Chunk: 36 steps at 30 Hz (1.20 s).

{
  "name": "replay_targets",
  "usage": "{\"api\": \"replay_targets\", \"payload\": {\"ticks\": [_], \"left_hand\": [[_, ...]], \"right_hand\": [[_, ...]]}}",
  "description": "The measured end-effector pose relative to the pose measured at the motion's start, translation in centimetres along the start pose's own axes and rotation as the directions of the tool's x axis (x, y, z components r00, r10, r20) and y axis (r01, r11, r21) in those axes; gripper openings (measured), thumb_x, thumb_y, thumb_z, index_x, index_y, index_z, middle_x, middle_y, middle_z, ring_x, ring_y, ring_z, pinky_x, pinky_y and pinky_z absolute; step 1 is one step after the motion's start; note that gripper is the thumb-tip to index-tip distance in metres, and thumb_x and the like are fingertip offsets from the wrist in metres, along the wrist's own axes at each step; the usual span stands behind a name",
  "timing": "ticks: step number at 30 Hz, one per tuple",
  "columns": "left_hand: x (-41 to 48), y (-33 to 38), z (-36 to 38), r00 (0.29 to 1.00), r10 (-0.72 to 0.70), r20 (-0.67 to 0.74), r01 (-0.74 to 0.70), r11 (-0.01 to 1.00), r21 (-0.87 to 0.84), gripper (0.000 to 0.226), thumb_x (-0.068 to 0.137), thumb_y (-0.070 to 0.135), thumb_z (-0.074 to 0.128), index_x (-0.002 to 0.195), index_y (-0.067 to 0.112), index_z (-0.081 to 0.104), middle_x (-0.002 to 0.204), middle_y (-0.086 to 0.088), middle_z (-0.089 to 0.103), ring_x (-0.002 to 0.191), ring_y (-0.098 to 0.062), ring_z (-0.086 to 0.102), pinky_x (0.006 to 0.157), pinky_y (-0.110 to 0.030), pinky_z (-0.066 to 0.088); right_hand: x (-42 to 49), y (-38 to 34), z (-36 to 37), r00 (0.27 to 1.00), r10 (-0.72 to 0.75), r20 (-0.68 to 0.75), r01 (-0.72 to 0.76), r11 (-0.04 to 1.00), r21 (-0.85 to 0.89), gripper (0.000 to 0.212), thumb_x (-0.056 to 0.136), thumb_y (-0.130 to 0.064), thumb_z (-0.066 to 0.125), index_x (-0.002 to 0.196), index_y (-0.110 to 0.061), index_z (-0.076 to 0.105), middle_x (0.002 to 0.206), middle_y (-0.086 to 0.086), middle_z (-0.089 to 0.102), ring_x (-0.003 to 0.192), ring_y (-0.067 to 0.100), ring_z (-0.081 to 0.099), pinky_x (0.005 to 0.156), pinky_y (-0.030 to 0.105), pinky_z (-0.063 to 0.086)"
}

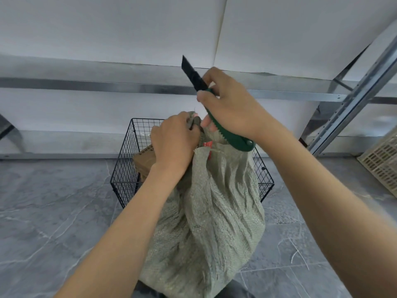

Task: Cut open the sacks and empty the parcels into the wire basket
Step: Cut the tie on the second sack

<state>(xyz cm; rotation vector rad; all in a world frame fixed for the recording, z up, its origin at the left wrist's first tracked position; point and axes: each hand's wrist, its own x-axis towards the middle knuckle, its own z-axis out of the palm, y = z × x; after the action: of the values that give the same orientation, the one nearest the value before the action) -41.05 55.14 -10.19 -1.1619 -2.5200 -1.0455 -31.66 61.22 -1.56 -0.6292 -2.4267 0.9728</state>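
Left hand (174,145) clutching bunched sack (214,222), right hand (232,108) gripping knife (236,141), sack partly hiding wire basket (124,168), crate (382,166) nearby

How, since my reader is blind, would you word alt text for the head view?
A person's left hand grips the bunched neck of a grey-green woven sack while the right hand holds a green-handled utility knife, black blade pointing up, clear of it. Behind the sack, a black wire basket holds a brown cardboard parcel.
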Motion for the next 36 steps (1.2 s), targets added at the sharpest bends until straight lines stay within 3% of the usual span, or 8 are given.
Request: {"api": "replay_targets", "payload": {"ticks": [4,10,14,18,23,27,31,36], "left_hand": [[-0.1,-0.4,-0.1,0.999,-0.034,0.02,0.035,0.998,-0.046,0.017,0.088,0.03,0.051,0.077,0.018,0.05,0.068,0.006,0.048,0.071,-0.024,0.049,0.068,-0.036,0.037],[0.0,-0.9,0.1,0.999,-0.027,0.022,0.027,1.0,-0.015,0.02,0.093,0.032,0.047,0.083,0.018,0.056,0.068,0.005,0.049,0.069,-0.022,0.046,0.066,-0.032,0.032],[-0.1,-1.3,0.1,0.999,-0.041,0.035,0.042,0.999,0.0,0.019,0.091,0.029,0.049,0.075,0.019,0.045,0.06,0.009,0.039,0.068,-0.022,0.043,0.066,-0.033,0.031],[0.0,-1.5,0.1,0.998,-0.036,0.047,0.034,0.998,0.044,0.018,0.091,0.032,0.048,0.079,0.018,0.049,0.068,0.005,0.047,0.071,-0.023,0.045,0.069,-0.034,0.033],[0.2,-1.6,0.0,0.998,-0.015,0.066,0.01,0.998,0.065,0.012,0.089,0.027,0.05,0.081,0.018,0.05,0.066,0.007,0.044,0.07,-0.022,0.044,0.069,-0.033,0.031],[0.3,-1.9,-0.1,0.995,0.036,0.095,-0.043,0.996,0.079,0.009,0.091,0.027,0.051,0.087,0.019,0.053,0.079,0.001,0.055,0.08,-0.025,0.053,0.072,-0.035,0.037],[0.3,-2.1,-0.2,0.992,0.075,0.103,-0.081,0.995,0.063,0.009,0.089,0.024,0.05,0.083,0.017,0.051,0.075,-0.001,0.055,0.081,-0.028,0.056,0.066,-0.033,0.035],[0.0,-1.8,-0.7,0.988,0.128,0.081,-0.132,0.99,0.048,0.01,0.09,0.026,0.051,0.083,0.02,0.049,0.076,0.002,0.054,0.08,-0.026,0.055,0.068,-0.033,0.034]], "right_hand": [[-0.6,0.7,0.2,0.983,0.115,0.141,-0.097,0.987,-0.127,0.007,0.101,-0.018,0.039,0.105,-0.013,0.041,0.068,0.012,0.064,0.046,0.016,0.063,0.044,0.024,0.051],[-1.4,1.1,-1.2,0.934,0.236,0.27,-0.162,0.949,-0.271,0.01,0.098,-0.023,0.045,0.107,-0.018,0.047,0.068,0.013,0.067,0.047,0.015,0.059,0.05,0.028,0.053],[-1.6,0.8,-2.2,0.892,0.313,0.327,-0.178,0.907,-0.382,0.01,0.097,-0.022,0.049,0.106,-0.017,0.052,0.062,0.008,0.066,0.042,0.012,0.058,0.05,0.026,0.051],[-1.8,0.6,-2.3,0.871,0.342,0.352,-0.131,0.852,-0.506,0.013,0.095,-0.015,0.049,0.106,-0.014,0.054,0.063,0.004,0.062,0.035,0.006,0.053,0.048,0.023,0.045],[-1.8,0.3,-2.3,0.858,0.353,0.372,-0.08,0.809,-0.583,0.014,0.093,-0.019,0.054,0.107,-0.015,0.054,0.069,0.002,0.06,0.042,0.009,0.054,0.053,0.025,0.045],[-1.9,0.1,-2.1,0.85,0.379,0.365,-0.052,0.751,-0.658,0.019,0.091,-0.022,0.057,0.108,-0.017,0.055,0.088,0.009,0.07,0.057,0.017,0.063,0.058,0.025,0.047],[-1.8,0.0,-1.7,0.859,0.407,0.311,-0.072,0.698,-0.713,0.022,0.09,-0.018,0.057,0.112,-0.013,0.06,0.062,0.003,0.058,0.049,0.016,0.057,0.05,0.021,0.043],[-1.1,1.1,-1.0,0.877,0.41,0.251,-0.112,0.682,-0.722,0.023,0.093,-0.015,0.049,0.113,-0.009,0.056,0.062,0.005,0.053,0.042,0.016,0.054,0.049,0.023,0.044]]}}
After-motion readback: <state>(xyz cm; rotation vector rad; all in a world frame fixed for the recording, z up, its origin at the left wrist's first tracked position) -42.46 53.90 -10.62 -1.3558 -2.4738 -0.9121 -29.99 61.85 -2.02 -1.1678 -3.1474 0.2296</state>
